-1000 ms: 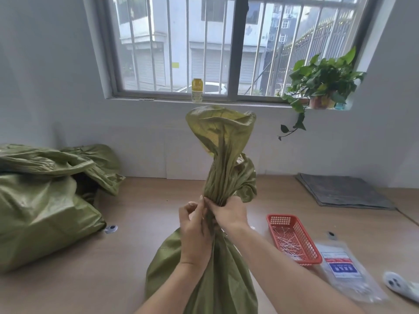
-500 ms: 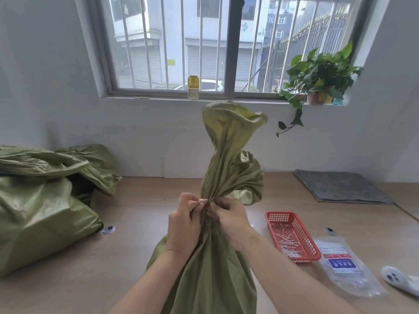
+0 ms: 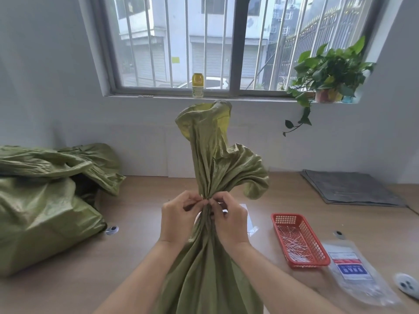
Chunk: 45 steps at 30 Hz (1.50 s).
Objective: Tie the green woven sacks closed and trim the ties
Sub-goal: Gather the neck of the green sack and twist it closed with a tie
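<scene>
A green woven sack stands upright in front of me, its mouth gathered into a tight neck. My left hand and my right hand sit on either side of that neck, fingertips pinching at the cinched spot. A thin pale tie seems to run between the fingertips, too small to make out clearly. Above the hands the loose top of the sack flares open. The sack's lower body hangs down between my forearms.
More green sacks lie piled at the left on the wooden table. A red basket of white ties, a clear packet and a white tool lie at the right. A grey folded mat lies far right.
The sack's flared top has swung left and stands straighter. Both hands have shifted from gripping the neck to pinching at it with the fingertips, left hand opposite the right.
</scene>
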### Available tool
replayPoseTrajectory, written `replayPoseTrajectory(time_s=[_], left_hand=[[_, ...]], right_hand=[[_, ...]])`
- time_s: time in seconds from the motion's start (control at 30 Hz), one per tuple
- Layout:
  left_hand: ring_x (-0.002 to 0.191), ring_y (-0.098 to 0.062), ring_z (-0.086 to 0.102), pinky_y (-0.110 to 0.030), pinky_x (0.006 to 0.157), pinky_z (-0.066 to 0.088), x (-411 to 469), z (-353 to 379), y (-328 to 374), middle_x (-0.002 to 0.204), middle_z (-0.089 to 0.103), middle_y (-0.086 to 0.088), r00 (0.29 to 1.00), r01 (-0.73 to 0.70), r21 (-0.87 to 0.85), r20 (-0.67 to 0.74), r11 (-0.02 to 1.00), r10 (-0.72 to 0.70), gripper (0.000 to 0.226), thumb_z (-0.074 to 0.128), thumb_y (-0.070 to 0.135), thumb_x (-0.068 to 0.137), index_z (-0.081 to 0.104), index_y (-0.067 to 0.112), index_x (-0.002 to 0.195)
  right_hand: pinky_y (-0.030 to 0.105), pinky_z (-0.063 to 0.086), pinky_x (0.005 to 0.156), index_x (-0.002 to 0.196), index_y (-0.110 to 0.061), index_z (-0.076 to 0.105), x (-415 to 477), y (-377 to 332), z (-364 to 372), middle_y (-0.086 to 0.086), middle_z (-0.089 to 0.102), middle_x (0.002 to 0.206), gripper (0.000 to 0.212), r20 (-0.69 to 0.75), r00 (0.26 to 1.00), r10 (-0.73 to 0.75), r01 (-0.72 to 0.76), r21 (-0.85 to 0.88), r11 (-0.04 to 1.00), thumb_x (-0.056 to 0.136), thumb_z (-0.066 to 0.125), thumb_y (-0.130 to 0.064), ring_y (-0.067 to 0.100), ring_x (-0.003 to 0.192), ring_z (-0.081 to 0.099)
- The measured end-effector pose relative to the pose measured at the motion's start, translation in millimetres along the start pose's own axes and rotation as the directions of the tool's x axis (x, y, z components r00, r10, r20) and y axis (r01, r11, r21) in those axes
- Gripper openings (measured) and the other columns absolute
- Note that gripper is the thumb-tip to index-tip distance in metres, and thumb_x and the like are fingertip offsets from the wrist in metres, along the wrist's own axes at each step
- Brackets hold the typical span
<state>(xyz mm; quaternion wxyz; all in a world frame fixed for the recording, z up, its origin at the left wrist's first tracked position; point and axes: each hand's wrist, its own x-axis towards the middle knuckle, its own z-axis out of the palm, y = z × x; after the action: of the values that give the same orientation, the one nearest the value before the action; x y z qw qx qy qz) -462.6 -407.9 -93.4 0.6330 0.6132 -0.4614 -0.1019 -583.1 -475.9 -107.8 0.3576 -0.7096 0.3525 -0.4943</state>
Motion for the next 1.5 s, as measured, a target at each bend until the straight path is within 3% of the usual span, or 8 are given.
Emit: replayPoseTrajectory(time_s=[0.2,0.4,0.6,0.73,0.97,1.13,1.33,1.5], left_hand=[[0.079,-0.013,0.078,-0.031,0.081,0.063,4.0,0.5,-1.1,0.081,0.080,0.003,0.997,0.073,-0.101,-0.014,0.992,-0.075,0.024,0.086,0.002,0.078,0.076,0.019,0.091],[0.078,-0.031,0.076,-0.049,0.081,0.063,6.7,3.1,-2.2,0.076,0.078,-0.003,0.995,0.086,-0.194,-0.030,0.977,-0.093,0.027,0.082,-0.002,0.081,0.081,0.025,0.077],[0.071,-0.020,0.073,-0.045,0.069,0.060,11.5,-1.7,-18.1,0.074,0.075,0.005,0.990,-0.137,0.074,0.032,0.988,0.135,0.012,0.083,0.007,0.083,0.074,0.014,0.082],[0.064,-0.012,0.070,-0.027,0.060,0.056,13.5,-2.9,-15.4,0.071,0.070,0.004,0.976,-0.217,0.246,0.081,0.945,0.203,0.035,0.082,0.019,0.087,0.047,0.024,0.089],[0.054,-0.034,0.053,-0.048,0.055,0.052,19.2,-1.1,-18.0,0.064,0.063,-0.006,0.956,-0.264,0.404,0.232,0.876,0.181,0.045,0.072,0.019,0.093,0.029,0.031,0.089],[0.064,-0.011,0.067,-0.025,0.063,0.055,20.0,-2.4,-16.2,0.069,0.067,0.007,0.971,-0.214,0.260,0.164,0.941,0.176,0.038,0.083,0.013,0.084,0.046,0.023,0.086],[0.085,-0.023,0.074,-0.042,0.086,0.061,26.0,-5.1,-19.7,0.086,0.078,-0.004,0.957,0.087,-0.055,0.283,0.995,-0.068,0.015,0.081,0.003,0.084,0.079,0.017,0.088],[0.074,-0.013,0.066,-0.029,0.076,0.054,35.3,-6.4,-22.9,0.078,0.076,-0.007,0.912,0.135,-0.058,0.398,0.989,-0.101,0.026,0.079,0.000,0.086,0.081,0.026,0.083]], right_hand=[[0.044,0.058,0.073,0.093,-0.028,0.069,4.3,4.5,2.3,-0.012,0.069,0.089,0.019,-0.015,0.993,-0.121,0.121,-0.018,0.993,0.100,0.064,-0.012,0.013,0.085,0.066],[0.005,0.042,0.078,0.093,-0.013,0.078,8.3,1.1,0.0,-0.004,0.061,0.100,0.011,0.017,0.951,-0.308,0.307,-0.135,0.942,0.094,0.072,-0.004,-0.004,0.086,0.059],[0.023,0.054,0.070,0.091,-0.020,0.083,19.3,7.9,0.3,-0.014,0.067,0.090,0.008,0.044,0.973,-0.227,0.230,-0.094,0.969,0.089,0.079,-0.013,0.003,0.082,0.066],[0.037,0.058,0.071,0.093,-0.022,0.081,21.1,10.8,-0.4,-0.012,0.068,0.091,0.007,0.074,0.964,-0.254,0.263,-0.165,0.951,0.093,0.074,-0.021,0.009,0.081,0.066],[0.038,0.054,0.065,0.100,-0.017,0.073,22.3,0.4,-3.4,-0.008,0.064,0.100,0.013,0.225,0.939,-0.262,0.330,-0.358,0.874,0.102,0.062,-0.024,0.018,0.077,0.063],[0.049,0.055,0.070,0.106,-0.010,0.064,22.8,2.0,-0.7,-0.001,0.056,0.107,0.018,0.264,0.940,-0.218,0.310,-0.382,0.871,0.107,0.049,-0.019,0.026,0.081,0.060],[0.048,0.053,0.077,0.103,-0.012,0.063,22.9,10.1,-0.1,-0.002,0.058,0.105,0.015,0.193,0.965,-0.177,0.230,-0.300,0.926,0.105,0.049,-0.016,0.025,0.090,0.060],[0.034,0.051,0.077,0.099,-0.010,0.065,18.0,16.3,-2.8,-0.004,0.059,0.099,0.011,0.150,0.969,-0.198,0.229,-0.237,0.944,0.103,0.055,-0.008,0.014,0.086,0.057]])
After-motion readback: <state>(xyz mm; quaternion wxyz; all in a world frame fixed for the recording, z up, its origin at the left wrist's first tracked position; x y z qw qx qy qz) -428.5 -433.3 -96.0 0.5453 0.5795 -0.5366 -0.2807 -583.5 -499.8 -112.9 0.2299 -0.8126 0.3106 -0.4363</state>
